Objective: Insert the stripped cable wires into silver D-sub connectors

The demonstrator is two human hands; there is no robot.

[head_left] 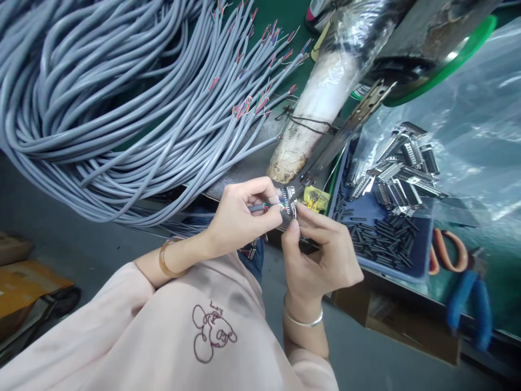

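Observation:
My left hand [246, 214] pinches the stripped end of a grey cable [257, 207], and its thin coloured wires fan out at the fingertips. Against those wires sits a metal multi-pin connector [290, 201], its edge gripped between the thumb and fingers of my right hand [319, 250]. The tip of a dark metal soldering iron [305, 182] comes down at the connector; whether it touches cannot be made out. Just beyond my right fingertips lies a small yellow piece [316, 199]. The exact wire ends are partly covered by my left fingers.
A big bundle of grey cables [122, 125] with bared ends fills the left. A blue tray [382, 266] holds short black tubes and several connectors [402, 168]. Orange-handled scissors [456, 250] and blue-handled pliers [470, 304] lie at right. A wrapped white cylinder [313, 108] slants above my hands.

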